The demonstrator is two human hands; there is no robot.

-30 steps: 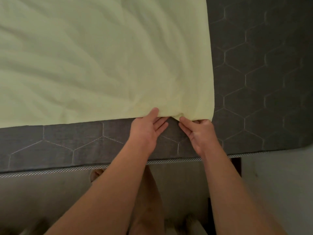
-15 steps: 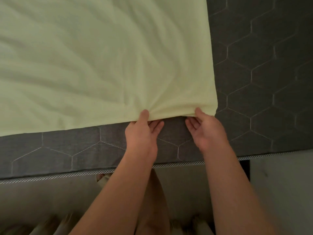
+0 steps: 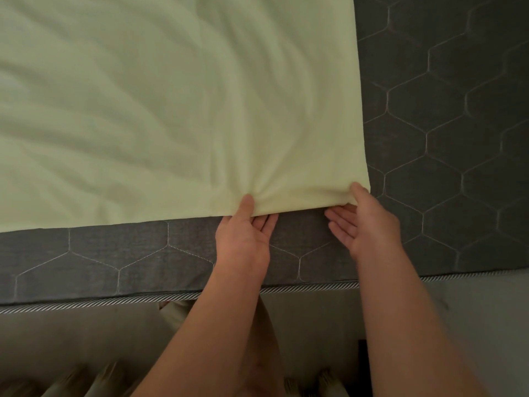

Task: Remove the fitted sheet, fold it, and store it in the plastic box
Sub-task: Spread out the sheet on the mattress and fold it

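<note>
The fitted sheet (image 3: 171,110) lies spread on the mattress (image 3: 443,138), toward ten o'clock. The left hand (image 3: 243,239) and right hand (image 3: 366,224) each pinch its near hem, thumbs on top. Both grips should hold tight and lift evenly so the edges align.

The sheet (image 3: 171,110), spreading above and to the left of both hands, is a plain pale yellow-green. The mattress (image 3: 458,138) under the left hand (image 3: 243,239) and out past the right hand (image 3: 369,224) is dark charcoal grey, quilted in hexagons of lighter thread. Below the wrists, its piping (image 3: 86,303) is striped diagonally in grey and white. The side panel (image 3: 71,339) beneath is dull grey-beige.
</note>
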